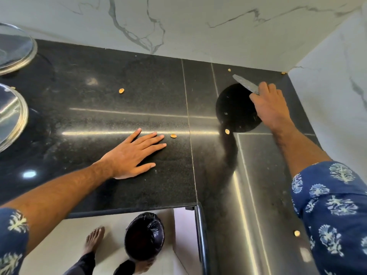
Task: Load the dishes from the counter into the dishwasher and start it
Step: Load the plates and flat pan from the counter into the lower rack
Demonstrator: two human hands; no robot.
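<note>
Our right hand [267,104] grips the knife [245,83] at two o'clock; our left hand [132,155] lies flat. Its blade could cut us.

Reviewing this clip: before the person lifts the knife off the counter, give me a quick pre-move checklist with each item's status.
1. Right hand has a grip on the knife: ok, fingers curl round the handle end.
2. Blade points away from the body: ok.
3. Left hand is away from the blade: ok, flat on the counter.
4. Black round plate under the knife is free to collect: cannot tell.
5. Steel plates at far left remain to be loaded: not ok.
6. Dishwasher open and ready: cannot tell, not in view.
</note>
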